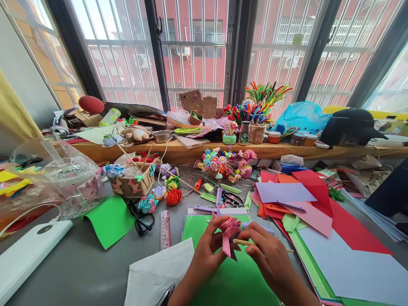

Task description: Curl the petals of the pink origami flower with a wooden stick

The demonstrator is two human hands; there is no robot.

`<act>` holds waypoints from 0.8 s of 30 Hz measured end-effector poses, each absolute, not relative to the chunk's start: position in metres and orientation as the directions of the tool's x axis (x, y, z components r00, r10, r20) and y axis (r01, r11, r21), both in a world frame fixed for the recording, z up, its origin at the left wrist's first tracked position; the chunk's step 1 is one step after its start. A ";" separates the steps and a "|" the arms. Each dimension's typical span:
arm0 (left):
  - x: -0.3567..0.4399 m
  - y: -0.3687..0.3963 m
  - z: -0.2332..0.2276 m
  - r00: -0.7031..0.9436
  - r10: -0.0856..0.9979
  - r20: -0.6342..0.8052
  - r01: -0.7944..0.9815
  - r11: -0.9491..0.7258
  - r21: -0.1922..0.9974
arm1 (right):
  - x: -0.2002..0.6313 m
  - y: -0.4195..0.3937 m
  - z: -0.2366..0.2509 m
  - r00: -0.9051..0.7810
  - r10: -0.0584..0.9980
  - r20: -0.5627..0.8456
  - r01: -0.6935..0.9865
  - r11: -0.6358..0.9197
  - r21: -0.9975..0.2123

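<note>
My left hand (208, 248) has its fingers closed round a pink folded-paper flower (230, 231), whose strips and pointed ends stick out below. In my right hand (270, 248) a thin wooden stick (244, 242) is gripped, its near end pointing at the flower's side. Whether the stick touches the flower I cannot tell. Both hands are above a pack of green paper (234, 280). Just behind them lie purple paper strips (218, 197) and black-handled scissors (232, 198).
Coloured sheets (287, 191) are heaped on the right. Left stand a cardboard box (134, 185), finished paper roses (174, 196), a ruler (165, 229), a white power bank (35, 259) and a white paper (159, 272). Pipe-cleaner flowers (226, 163) sit before the cluttered windowsill (185, 154).
</note>
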State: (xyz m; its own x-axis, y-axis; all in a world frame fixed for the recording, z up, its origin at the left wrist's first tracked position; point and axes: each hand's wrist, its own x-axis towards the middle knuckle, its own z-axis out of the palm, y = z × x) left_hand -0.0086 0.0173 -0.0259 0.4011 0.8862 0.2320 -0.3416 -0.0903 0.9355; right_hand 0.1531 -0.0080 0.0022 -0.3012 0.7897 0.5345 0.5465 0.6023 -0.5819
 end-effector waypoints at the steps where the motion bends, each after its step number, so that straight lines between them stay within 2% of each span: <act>1: -0.008 0.018 -0.026 0.396 0.891 0.223 -0.351 -0.078 0.933 | 0.153 -0.008 0.003 -0.301 0.795 0.527 0.519 0.600 -0.609; 5: -0.006 0.018 -0.026 0.367 0.907 0.207 -0.366 -0.064 0.928 | 0.153 -0.007 0.003 -0.252 0.837 0.486 0.507 0.542 -0.670; 24: -0.006 0.019 -0.027 0.349 0.922 0.169 -0.394 -0.020 0.919 | 0.150 -0.005 0.015 -0.194 0.883 0.428 0.456 0.467 -0.758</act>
State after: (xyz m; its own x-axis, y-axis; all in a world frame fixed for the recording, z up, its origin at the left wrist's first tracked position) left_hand -0.0055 0.0189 -0.0267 0.3485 0.9219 0.1690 -0.3938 -0.0196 0.9190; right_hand 0.1503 -0.0055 0.0150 -0.1937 0.8828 0.4279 0.4559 0.4672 -0.7575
